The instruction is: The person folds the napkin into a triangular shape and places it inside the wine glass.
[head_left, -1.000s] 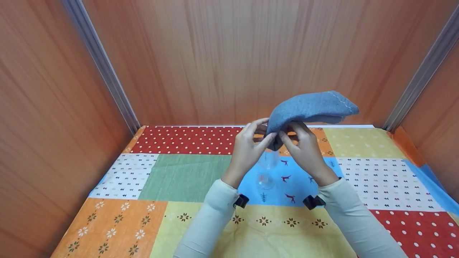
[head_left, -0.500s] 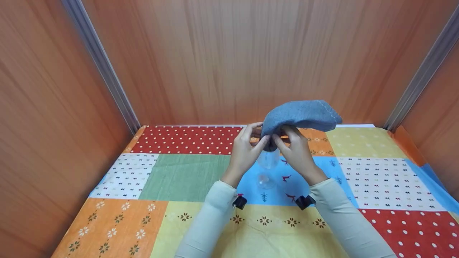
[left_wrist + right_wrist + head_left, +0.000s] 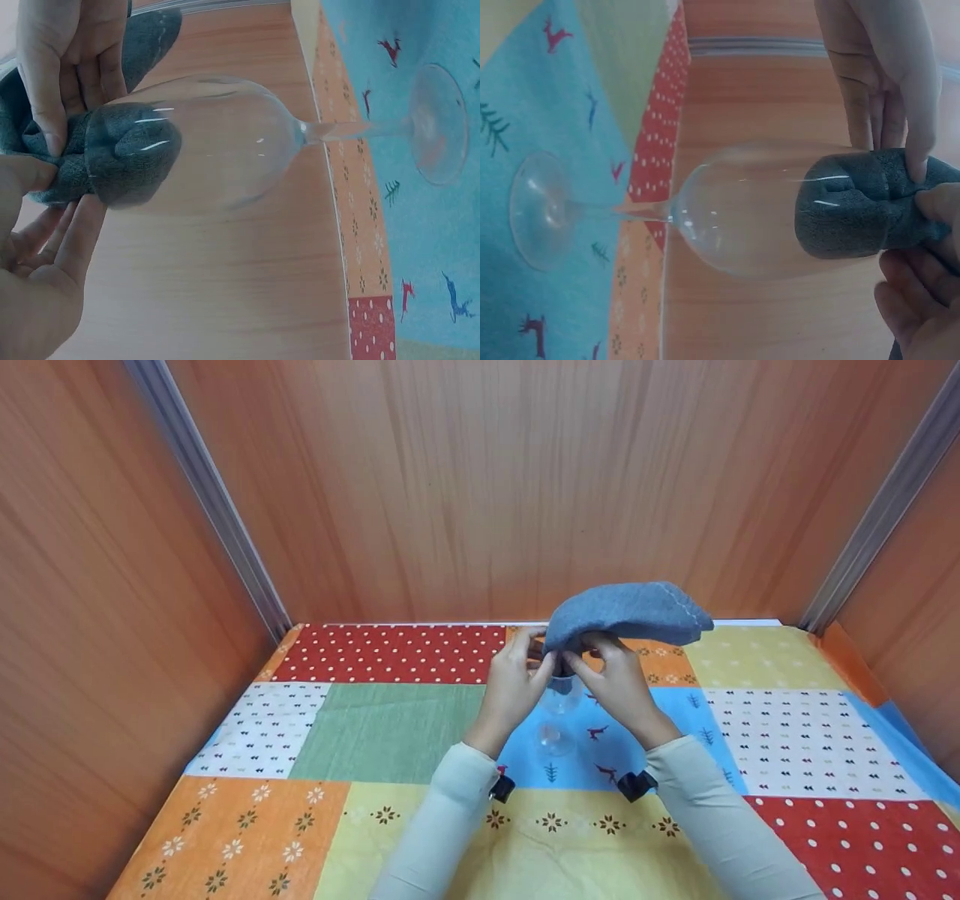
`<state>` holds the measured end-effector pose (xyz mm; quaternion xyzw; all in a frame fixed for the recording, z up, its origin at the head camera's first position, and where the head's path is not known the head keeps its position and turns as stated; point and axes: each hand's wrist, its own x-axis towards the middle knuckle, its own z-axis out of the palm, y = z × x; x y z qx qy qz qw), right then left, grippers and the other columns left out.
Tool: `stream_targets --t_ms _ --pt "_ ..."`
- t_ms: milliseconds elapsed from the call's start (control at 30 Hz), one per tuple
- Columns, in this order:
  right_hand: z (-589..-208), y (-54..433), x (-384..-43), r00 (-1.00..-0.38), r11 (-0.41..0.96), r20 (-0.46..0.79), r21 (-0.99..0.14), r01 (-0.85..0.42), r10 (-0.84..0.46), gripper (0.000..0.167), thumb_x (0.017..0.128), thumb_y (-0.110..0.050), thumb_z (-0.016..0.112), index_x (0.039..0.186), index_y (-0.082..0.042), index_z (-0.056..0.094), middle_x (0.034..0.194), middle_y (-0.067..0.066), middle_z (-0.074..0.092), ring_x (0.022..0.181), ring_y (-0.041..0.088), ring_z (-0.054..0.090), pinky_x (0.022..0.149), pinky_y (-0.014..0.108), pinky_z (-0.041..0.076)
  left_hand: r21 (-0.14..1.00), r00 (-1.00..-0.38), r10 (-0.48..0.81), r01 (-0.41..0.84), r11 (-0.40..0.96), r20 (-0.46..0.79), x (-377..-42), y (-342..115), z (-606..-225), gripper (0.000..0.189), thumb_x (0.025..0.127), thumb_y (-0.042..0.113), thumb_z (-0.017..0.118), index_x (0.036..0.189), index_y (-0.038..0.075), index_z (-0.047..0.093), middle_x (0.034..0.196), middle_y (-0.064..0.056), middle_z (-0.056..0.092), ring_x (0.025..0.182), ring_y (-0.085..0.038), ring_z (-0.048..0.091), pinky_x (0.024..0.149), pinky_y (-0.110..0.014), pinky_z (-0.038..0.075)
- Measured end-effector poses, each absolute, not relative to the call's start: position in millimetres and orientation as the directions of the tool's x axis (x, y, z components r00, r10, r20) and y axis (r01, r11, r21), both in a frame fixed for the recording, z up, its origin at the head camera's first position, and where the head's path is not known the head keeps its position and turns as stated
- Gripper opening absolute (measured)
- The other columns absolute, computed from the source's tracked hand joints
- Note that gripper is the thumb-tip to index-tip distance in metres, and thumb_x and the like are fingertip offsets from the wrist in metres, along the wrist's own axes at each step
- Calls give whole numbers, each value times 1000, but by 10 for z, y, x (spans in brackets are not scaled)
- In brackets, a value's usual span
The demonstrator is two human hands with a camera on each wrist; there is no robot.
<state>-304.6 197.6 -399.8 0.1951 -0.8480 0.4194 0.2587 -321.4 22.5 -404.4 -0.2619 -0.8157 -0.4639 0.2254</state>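
Note:
A clear wine glass stands upright on the cloth, its round foot on the blue patch. The bunched end of a grey-blue cloth sits inside the top of the bowl, as both wrist views show. Above the rim the rest of the cloth bends over to the right. My left hand pinches the cloth between thumb and fingers on the left side. My right hand pinches it from the right, thumb close to the left thumb. Fingertips of both hands lie right at the rim of the glass.
A patchwork tablecloth in green, red, blue, orange and yellow covers the table. Wood-grain panels rise at the back and both sides, joined by grey metal strips in the corners.
Both hands have come down and slightly left with the cloth. Its lower end, earlier above the glass, is now inside the bowl. The glass has stayed in place.

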Motion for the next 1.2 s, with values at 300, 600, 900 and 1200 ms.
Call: stream_targets --t_ms 300,600,900,1200 --pt "-4128 1960 -3049 -823 592 563 -638 -493 -78 20 96 -18 70 113 -7 69 113 8 65 109 26 60 93 48 49 634 -819 226 557 536 528 -3179 255 -4050 39 95 26 69 127 5 62 114 -6 65 102 -21 58 79 -25 54" --pt "-4143 1963 -3037 -804 636 588 -587 -501 -91 30 96 -19 70 123 -6 68 118 11 65 109 27 60 90 47 51 647 -847 184 506 571 499 -3180 416 -3878 57 94 39 70 139 7 54 123 -9 54 109 -19 57 88 -30 54" --pt "-4203 1989 -3031 -948 390 301 -864 -317 -103 68 98 -51 60 152 -15 41 154 4 39 142 24 35 113 51 31 628 -826 176 529 571 535 -3232 412 -3866 29 100 23 63 124 5 64 113 -8 57 101 -20 61 89 -31 54" --pt "-4082 1934 -3067 -961 -76 242 -964 -254 135 51 107 -13 46 154 0 30 155 15 29 141 28 32 113 44 31 648 -837 149 509 566 527 -3234 441 -3822 26 100 24 62 121 8 62 109 -7 58 99 -18 61 84 -29 55"
